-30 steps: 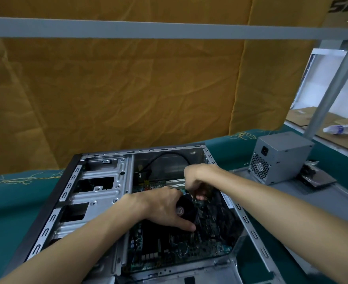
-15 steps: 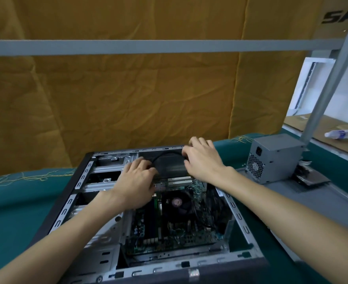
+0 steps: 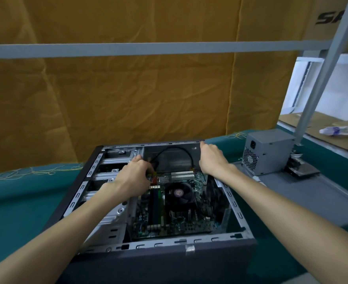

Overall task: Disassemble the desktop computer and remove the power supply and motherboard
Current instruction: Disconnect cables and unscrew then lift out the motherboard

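Note:
The open desktop case lies on its side on the green table. Inside it sits the motherboard with a black CPU fan and white slots. My left hand reaches into the case at the board's far left corner, fingers curled around a black cable connector. My right hand grips the far right corner of the case rim. The grey power supply stands outside the case on the right.
A grey side panel lies on the table to the right, with a dark drive by the power supply. A grey metal post rises behind them. A plastic bottle lies on cardboard beyond. Yellow fabric hangs behind the table.
Both hands left the CPU fan area and moved to the case's far side. My right hand shifted out to the far right rim corner; my left went to the cable connector.

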Demonstrator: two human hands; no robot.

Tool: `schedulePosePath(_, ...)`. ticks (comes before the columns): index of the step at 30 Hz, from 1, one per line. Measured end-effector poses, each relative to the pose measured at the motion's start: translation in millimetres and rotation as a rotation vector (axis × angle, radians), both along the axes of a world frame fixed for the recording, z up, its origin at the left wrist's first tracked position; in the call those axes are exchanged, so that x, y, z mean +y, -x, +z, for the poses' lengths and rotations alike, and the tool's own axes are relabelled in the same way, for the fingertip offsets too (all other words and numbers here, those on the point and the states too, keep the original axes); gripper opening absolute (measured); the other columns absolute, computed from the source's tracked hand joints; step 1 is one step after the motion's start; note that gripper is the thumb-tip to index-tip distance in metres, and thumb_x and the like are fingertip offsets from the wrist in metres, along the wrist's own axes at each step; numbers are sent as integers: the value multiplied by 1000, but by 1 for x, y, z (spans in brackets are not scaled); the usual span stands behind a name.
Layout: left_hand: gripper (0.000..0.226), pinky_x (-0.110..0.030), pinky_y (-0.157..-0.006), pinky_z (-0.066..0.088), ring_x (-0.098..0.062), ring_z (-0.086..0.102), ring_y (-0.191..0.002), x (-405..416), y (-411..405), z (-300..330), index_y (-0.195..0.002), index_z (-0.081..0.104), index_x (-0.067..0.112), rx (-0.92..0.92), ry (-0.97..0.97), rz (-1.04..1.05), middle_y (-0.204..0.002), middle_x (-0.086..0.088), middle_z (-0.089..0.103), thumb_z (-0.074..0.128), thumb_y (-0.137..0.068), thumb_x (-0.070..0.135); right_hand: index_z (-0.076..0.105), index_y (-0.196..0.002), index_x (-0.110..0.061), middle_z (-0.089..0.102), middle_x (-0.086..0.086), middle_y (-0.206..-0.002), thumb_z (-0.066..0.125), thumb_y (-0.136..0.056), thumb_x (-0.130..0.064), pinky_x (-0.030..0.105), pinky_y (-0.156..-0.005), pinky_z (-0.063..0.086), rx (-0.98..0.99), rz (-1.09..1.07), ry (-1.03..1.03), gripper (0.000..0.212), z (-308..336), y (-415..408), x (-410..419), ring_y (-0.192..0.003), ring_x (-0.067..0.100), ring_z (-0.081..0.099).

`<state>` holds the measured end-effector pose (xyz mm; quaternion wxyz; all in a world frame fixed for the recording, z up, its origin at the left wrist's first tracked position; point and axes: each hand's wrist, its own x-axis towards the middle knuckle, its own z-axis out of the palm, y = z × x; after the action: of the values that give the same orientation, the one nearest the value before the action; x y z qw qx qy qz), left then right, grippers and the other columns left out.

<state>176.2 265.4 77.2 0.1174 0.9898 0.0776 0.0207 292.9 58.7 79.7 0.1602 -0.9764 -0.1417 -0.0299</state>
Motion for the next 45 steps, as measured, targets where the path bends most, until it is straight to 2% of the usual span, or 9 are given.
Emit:
schedulePosePath(7,57,-25,-86,42,-26,38,-147,14,-11,3,-115,72,28,-39,-27,-172,-164,-11,31,50,-81,-12,37,-142,0,51,19,-132,62,-91,-14,40,-74,42,62,-85,186,59,9,16,-25,-102,34,56)
schedulePosePath(12,54,-26,-91,48,-23,37,-148,21,-22,-2,-100,75,28,-110,-16,-190,-165,-10,28,50,-80,-16,31,-147,-7,42,18,-146,67,-91,-35,49,-112,34,-76,96,185,72,16,-26,-6,-135,37,42)
schedulePosePath(16,52,-22,-91,45,-22,35,-149,27,-25,-1,-96,76,25,-110,-21,-232,-165,-10,27,48,-82,-16,50,-107,-12,63,8,-110,56,-100,-33,44,-85,39,3,207,252,23,4,-48,10,-107,37,59)
schedulePosePath(22,51,-35,-104,48,-22,47,-142,38,-37,1,-101,77,25,-109,-58,-367,-167,0,23,44,-87,-12,43,-140,-2,58,17,-136,46,-103,-45,44,-99,39,-117,13,285,57,-14,-34,4,-124,34,55)
schedulePosePath(27,58,-17,-86,46,-9,52,-131,38,-47,-3,-128,65,22,-128,-172,-461,-167,13,19,43,-88,-14,46,-131,-4,65,17,-124,33,-105,-54,39,-75,39,-98,-32,307,58,-18,-11,-16,-111,34,63)
schedulePosePath(30,54,-32,-106,46,-21,46,-141,24,-48,-6,-126,67,17,-280,-307,-474,-161,0,38,48,-86,-13,52,-126,-6,69,14,-115,28,-106,-55,38,-70,39,-105,3,328,58,-10,-11,-20,-103,33,67)
schedulePosePath(33,29,-36,-95,54,-25,62,-116,-4,-51,-10,-105,76,12,-466,-244,-566,-128,-6,67,58,-86,-2,57,-111,-12,69,11,-109,29,-104,-60,39,-71,41,-75,85,286,56,-3,-21,-17,-93,32,64)
schedulePosePath(39,22,-35,-66,42,-40,63,-93,-30,-95,-35,-76,52,11,86,125,-206,-100,-23,66,48,-98,14,56,-89,-13,63,6,-83,29,-102,-63,39,-66,45,53,206,80,58,7,-48,5,-77,28,61)
schedulePosePath(45,40,-36,-98,44,-34,54,-126,-23,-129,-80,-133,55,12,163,15,-93,-135,-15,56,47,-103,38,47,-76,-12,53,8,-74,23,-106,-54,39,-58,37,82,301,17,58,-2,-67,23,-74,34,55)
